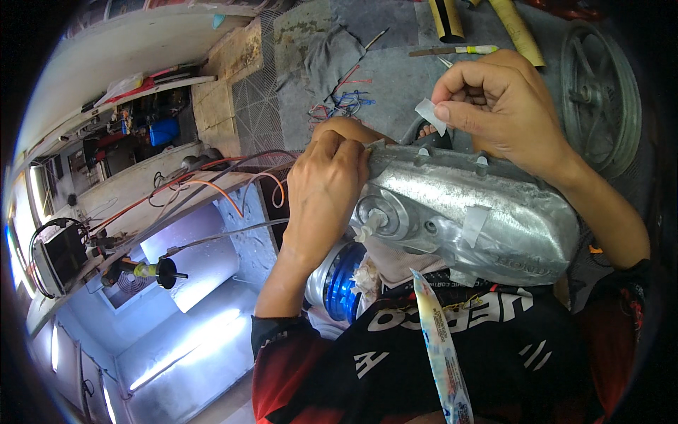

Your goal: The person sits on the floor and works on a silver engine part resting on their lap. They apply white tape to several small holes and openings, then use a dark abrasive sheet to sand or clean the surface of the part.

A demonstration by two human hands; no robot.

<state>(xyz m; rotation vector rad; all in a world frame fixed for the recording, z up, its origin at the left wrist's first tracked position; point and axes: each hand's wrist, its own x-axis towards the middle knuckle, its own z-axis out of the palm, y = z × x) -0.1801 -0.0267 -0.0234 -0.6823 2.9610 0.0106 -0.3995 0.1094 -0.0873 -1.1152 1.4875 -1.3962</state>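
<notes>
A long silver metal engine cover [522, 226] lies across my lap, with raised lettering near its right end. My left hand [321, 187] is closed over the cover's left end, its fingertips hidden behind the edge. Above the cover's far edge, my right hand [498, 106] pinches a small white piece of paper or tape [429, 116] between thumb and fingers. Another whitish scrap [475, 226] sticks or lies on the cover's face. In the round hub at its left, a twisted whitish plug [371, 225] pokes out. A beige cloth [404, 264] lies under the cover's near edge.
On my lap rests a long, narrow printed packet [441, 339]. A blue-and-silver cylindrical part [344, 283] stands beside my left forearm. Beyond are tangled wire hooks [346, 102], a yellow-handled tool [480, 50] and a wheel rim [604, 99]. Cables and an orange hose [233, 201] run at left.
</notes>
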